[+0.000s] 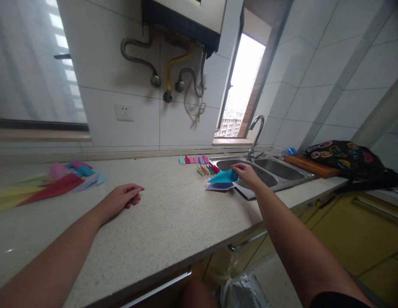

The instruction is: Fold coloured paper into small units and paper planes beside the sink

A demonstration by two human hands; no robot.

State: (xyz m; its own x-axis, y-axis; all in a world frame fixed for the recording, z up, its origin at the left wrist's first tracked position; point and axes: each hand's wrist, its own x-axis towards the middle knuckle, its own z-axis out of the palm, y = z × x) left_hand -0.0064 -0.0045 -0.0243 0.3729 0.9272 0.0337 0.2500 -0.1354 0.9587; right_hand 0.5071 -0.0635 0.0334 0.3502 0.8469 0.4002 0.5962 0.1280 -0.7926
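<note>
My right hand point(246, 173) pinches the back end of a blue paper plane point(222, 176) near the sink's front left corner. Just under it, a pale purple paper plane point(219, 187) lies on the counter, partly covered. Behind these are a row of small folded papers point(194, 159) in pink, red and blue, and a second row of small pointed paper planes point(203, 170). My left hand point(125, 197) rests on the counter with its fingers curled in and nothing visible in them. To its left lies a pile of larger coloured folded papers point(62, 186).
A double steel sink point(269, 182) with a faucet point(257, 128) is set into the counter point(160, 222). Further right, a patterned bag point(346, 156) sits on a wooden board point(314, 166). A water heater point(186, 21) hangs above. A plastic bag point(243, 291) is below the counter edge.
</note>
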